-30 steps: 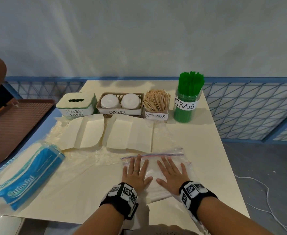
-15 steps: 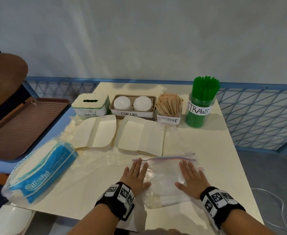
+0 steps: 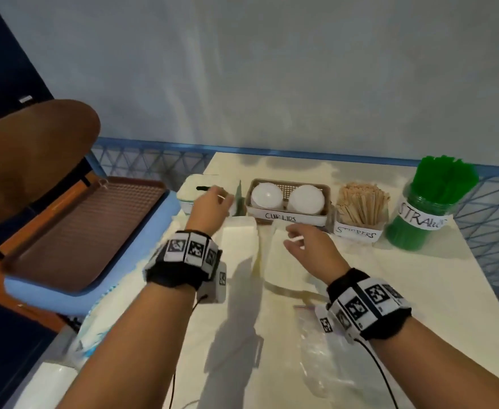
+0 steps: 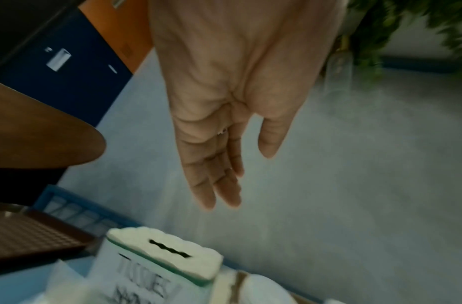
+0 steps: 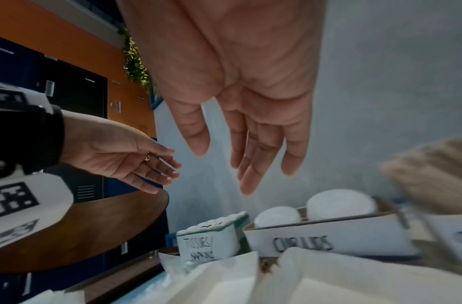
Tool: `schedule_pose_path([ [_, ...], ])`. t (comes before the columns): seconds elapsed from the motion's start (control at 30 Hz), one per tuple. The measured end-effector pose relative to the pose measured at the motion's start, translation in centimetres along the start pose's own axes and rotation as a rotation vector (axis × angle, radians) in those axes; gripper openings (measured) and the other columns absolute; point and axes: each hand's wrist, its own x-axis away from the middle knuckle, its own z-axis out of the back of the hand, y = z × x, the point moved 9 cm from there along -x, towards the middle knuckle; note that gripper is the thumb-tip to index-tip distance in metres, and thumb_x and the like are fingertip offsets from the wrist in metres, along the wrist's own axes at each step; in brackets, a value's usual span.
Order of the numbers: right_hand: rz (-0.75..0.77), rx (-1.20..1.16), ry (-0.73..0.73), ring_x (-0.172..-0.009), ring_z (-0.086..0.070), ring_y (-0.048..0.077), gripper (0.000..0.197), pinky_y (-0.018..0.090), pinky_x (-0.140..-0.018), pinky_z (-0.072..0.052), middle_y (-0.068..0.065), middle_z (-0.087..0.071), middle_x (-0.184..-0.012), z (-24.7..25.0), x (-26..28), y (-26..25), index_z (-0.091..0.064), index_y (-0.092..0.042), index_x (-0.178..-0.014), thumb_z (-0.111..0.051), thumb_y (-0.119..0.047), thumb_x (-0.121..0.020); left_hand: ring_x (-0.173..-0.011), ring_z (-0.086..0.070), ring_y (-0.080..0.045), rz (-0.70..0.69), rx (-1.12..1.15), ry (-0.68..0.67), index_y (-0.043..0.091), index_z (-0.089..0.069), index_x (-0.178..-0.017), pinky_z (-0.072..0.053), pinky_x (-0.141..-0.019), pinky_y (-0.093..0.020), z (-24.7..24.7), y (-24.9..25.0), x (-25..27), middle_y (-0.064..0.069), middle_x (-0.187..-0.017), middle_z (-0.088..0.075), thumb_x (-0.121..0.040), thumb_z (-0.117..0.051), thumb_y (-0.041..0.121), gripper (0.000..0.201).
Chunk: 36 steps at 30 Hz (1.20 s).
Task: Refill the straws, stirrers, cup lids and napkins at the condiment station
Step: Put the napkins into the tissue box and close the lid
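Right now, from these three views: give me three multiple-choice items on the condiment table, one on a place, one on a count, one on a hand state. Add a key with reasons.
1. Where is the clear jar of green straws in the row of holders?
A. far right end
B. between the tissue box and the lids
C. far left end

2. How many white round cup lids show from above in the brown mesh basket?
A. one
B. two
C. four

3. What is the left hand doing?
A. gripping the white tissue box
B. pinching a stirrer
C. hanging open over the tissue box, holding nothing

Key: 1 A, the jar stands right of the wooden stirrers. 2 B, two lid tops sit side by side. 3 C, the left wrist view shows straight fingers apart from the box.
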Motion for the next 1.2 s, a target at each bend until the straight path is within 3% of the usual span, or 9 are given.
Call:
schedule_pose_path([
  [0.1,-0.022,-0.027,-0.044,-0.112,-0.055,0.022,0.042,0.027,-0.092,-0.039,0.009,-0.054,-0.129,-3.5,-5.1,-3.2,-0.046,-0.008,-0.131,-0.054,-0.021,-0.092,-0.113,-0.056,-0.032,0.119,-0.116,0.041,0.0,-0.048,-0.124,-0.043,-0.094,-0.038,4.2,-4.3,-4.8,-0.02,-0.122,-0.059,-0.095,-0.048,0.028,0.04],
  [0.2,-0.088,-0.039,-0.084,-0.125,-0.047,0.025,0.048,0.028,-0.099,-0.036,0.012,-0.046,-0.139,-7.0,-9.7,-4.9,-0.038,-0.005,-0.137,-0.051,-0.023,-0.094,-0.127,-0.043,-0.035,0.216,-0.21,-0.012,-0.005,-0.035,-0.134,-0.036,-0.102,-0.04,5.5,-8.1,-8.1,-0.023,-0.137,-0.045,-0.095,-0.05,0.03,0.055],
  [0.37,-0.213,-0.099,-0.059,-0.113,-0.052,0.029,0.039,0.027,-0.084,-0.037,0.015,-0.054,-0.126,-11.4,-16.2,-4.6,-0.044,-0.003,-0.125,-0.05,-0.025,-0.094,-0.131,-0.038,-0.036,0.33,-0.151,-0.09,-0.009,-0.024,-0.137,-0.036,-0.102,-0.04,5.2,-12.6,-12.3,-0.025,-0.143,-0.037,-0.094,-0.051,0.029,0.064],
  [0.67,-0.319,-0.177,-0.052,-0.114,-0.054,0.026,0.053,0.023,-0.082,-0.036,0.008,-0.057,-0.126,-15.3,-20.4,-1.7,-0.034,-0.011,-0.137,-0.052,-0.032,-0.092,-0.114,-0.053,-0.037,0.407,-0.035,-0.246,-0.009,-0.046,-0.125,-0.043,-0.089,-0.04,1.0,-18.6,-16.0,-0.025,-0.126,-0.054,-0.093,-0.051,0.032,0.052],
  [0.73,-0.315,-0.21,-0.052,-0.114,-0.054,0.025,0.055,0.023,-0.083,-0.036,0.007,-0.057,-0.126,-15.4,-20.5,-1.8,-0.032,-0.012,-0.138,-0.053,-0.032,-0.091,-0.112,-0.053,-0.036,0.389,0.005,-0.206,-0.007,-0.044,-0.125,-0.041,-0.083,-0.036,1.2,-18.7,-16.1,-0.024,-0.124,-0.054,-0.091,-0.053,0.026,0.048],
  [0.83,-0.289,-0.306,-0.064,-0.112,-0.055,0.021,0.052,0.025,-0.083,-0.041,0.005,-0.057,-0.124,-15.6,-20.6,-2.6,-0.034,-0.014,-0.134,-0.056,-0.031,-0.089,-0.116,-0.05,-0.037,0.348,0.067,-0.081,-0.006,-0.037,-0.128,-0.04,-0.086,-0.035,2.9,-17.7,-16.1,-0.027,-0.128,-0.051,-0.094,-0.048,0.02,0.043],
  [0.93,-0.234,-0.432,-0.024,-0.114,-0.054,0.023,0.05,0.037,-0.096,-0.047,0.007,-0.054,-0.126,-14.5,-20.1,-4.6,-0.036,-0.016,-0.132,-0.057,-0.03,-0.088,-0.114,-0.052,-0.038,0.255,0.133,0.037,-0.003,-0.036,-0.123,-0.041,-0.087,-0.038,5.6,-15.2,-15.6,-0.027,-0.125,-0.052,-0.095,-0.046,0.017,0.035],
  [1.07,-0.159,-0.514,0.129,-0.118,-0.048,0.017,0.055,0.035,-0.104,-0.041,-0.001,-0.048,-0.13,-10.7,-17.3,-7.0,-0.033,-0.015,-0.136,-0.058,-0.028,-0.089,-0.092,-0.059,-0.034,0.12,0.323,0.121,0.01,-0.026,-0.103,-0.051,-0.082,-0.043,8.9,-11.1,-13.0,-0.017,-0.102,-0.056,-0.089,-0.052,0.015,0.03],
  [1.2,-0.166,-0.644,0.161,-0.106,-0.057,0.018,0.051,0.038,-0.098,-0.047,0.009,-0.05,-0.128,-8.7,-12.3,-7.8,-0.023,-0.018,-0.122,-0.056,-0.038,-0.089,-0.074,-0.049,-0.017,0.058,0.419,0.209,0.01,-0.029,-0.098,-0.043,-0.063,-0.03,10.8,-8.2,-8.3,0.0,-0.082,-0.049,-0.089,-0.054,0.019,0.028],
])
